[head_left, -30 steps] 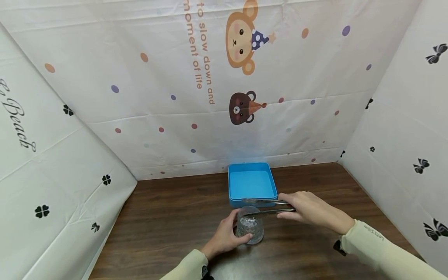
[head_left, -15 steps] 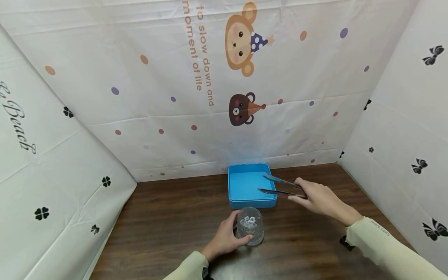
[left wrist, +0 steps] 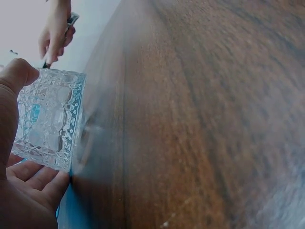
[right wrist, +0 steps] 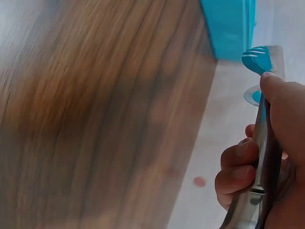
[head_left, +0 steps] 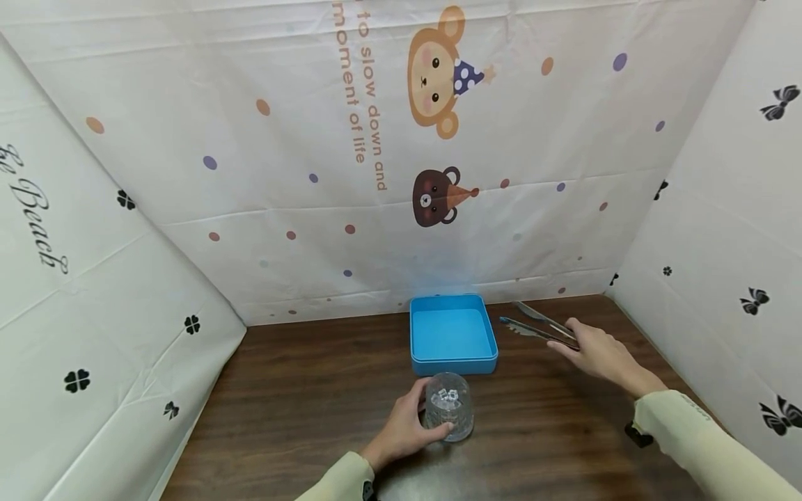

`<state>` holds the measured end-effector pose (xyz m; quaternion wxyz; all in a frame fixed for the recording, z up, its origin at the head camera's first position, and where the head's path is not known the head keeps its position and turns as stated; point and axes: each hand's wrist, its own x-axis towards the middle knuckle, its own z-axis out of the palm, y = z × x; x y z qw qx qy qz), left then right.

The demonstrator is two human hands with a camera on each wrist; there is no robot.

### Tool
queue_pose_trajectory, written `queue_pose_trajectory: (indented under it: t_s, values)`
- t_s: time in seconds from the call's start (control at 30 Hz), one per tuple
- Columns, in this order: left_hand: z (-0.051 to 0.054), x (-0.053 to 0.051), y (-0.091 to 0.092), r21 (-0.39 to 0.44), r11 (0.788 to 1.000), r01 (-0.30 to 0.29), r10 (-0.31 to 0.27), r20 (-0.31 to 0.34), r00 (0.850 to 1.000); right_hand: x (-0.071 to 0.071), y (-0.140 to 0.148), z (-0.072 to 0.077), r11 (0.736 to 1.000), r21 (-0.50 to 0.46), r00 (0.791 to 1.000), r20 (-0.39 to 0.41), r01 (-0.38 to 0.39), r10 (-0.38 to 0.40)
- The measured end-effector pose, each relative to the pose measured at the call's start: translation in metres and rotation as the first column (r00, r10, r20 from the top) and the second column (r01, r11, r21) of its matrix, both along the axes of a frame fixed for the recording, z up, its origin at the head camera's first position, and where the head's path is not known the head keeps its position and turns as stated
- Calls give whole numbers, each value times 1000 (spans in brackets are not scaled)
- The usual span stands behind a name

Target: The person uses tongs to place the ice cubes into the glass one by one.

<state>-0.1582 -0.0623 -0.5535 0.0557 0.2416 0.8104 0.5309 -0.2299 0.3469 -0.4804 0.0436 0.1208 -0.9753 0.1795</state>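
A clear patterned glass (head_left: 457,410) stands on the table with several small clear cubes (head_left: 447,394) in it. My left hand (head_left: 406,424) grips its side, thumb in front; the left wrist view shows the textured glass (left wrist: 50,117) between thumb and fingers. To the right of the blue box, my right hand (head_left: 604,355) holds metal tongs (head_left: 544,328) above the table, their tips apart with nothing between them. In the right wrist view, fingers (right wrist: 236,171) wrap round the tongs (right wrist: 262,138), and blue reflects in a tip.
Behind the glass sits an open blue box (head_left: 454,334), close to the back cloth. The brown wooden table (head_left: 313,390) is enclosed by white printed cloths (head_left: 150,334) at the left, back and right.
The right hand has carried the tongs from over the glass, past the blue box, to the box's right. The left hand and glass have stayed in place.
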Motion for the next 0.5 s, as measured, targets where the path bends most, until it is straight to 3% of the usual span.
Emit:
queue_pose_trajectory:
  t_s: [0.2, 0.5]
  values:
    - [1, 1, -1, 4, 1000, -4, 4, -6, 1000, -9, 23, -8, 996, 37, 994, 69, 79, -82]
    - [0, 1, -3, -3, 1000, -20, 20, 3, 1000, -18, 54, -16, 983, 70, 970, 162, 172, -181]
